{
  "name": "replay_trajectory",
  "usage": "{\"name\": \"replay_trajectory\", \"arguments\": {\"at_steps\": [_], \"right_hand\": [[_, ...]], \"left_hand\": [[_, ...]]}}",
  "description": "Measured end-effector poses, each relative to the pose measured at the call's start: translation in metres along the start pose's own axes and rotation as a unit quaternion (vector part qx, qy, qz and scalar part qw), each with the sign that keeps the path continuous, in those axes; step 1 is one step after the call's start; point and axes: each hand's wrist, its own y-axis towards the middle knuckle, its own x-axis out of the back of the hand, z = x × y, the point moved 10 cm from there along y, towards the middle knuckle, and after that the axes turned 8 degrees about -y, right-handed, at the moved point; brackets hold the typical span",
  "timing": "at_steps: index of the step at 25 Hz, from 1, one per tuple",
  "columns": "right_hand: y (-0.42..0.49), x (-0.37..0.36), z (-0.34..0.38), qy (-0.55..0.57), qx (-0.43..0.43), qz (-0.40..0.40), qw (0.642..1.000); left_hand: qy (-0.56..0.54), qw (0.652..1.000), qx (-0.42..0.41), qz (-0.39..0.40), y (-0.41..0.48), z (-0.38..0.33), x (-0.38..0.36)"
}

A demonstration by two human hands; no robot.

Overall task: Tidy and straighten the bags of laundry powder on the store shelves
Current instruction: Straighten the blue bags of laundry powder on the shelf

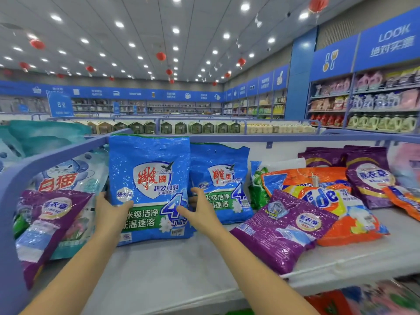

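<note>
Blue bag (148, 178) upright between left hand (111, 213) and right hand (201, 213), fingers (197, 193) around its edges.

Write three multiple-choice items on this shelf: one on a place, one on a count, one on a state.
1. Where is the smaller blue bag relative to the large blue bag?
A) on its right
B) on top of it
C) on the floor

2. How many blue eagle-logo bags show on the shelf?
A) one
B) two
C) five

3. How is the large blue bag?
A) lying flat
B) torn open
C) upright, gripped by the left hand and right hand

Answers:
1 A, it stands just right of the large one.
2 B, only those two bear the eagle shield.
3 C, it stands on its bottom edge with a hand on each side.
</note>
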Motion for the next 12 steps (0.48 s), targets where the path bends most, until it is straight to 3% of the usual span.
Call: {"name": "replay_trajectory", "arguments": {"at_steps": [6, 12], "right_hand": [[-0.039, 0.099, 0.036, -0.094, 0.111, -0.129, 0.981], [-0.090, 0.208, -0.004, -0.118, 0.074, -0.204, 0.969]], "left_hand": [[-0.016, 0.986, -0.155, 0.064, -0.061, -0.085, -0.045], [-0.027, 0.960, -0.135, 0.242, -0.136, -0.078, -0.162]]}}
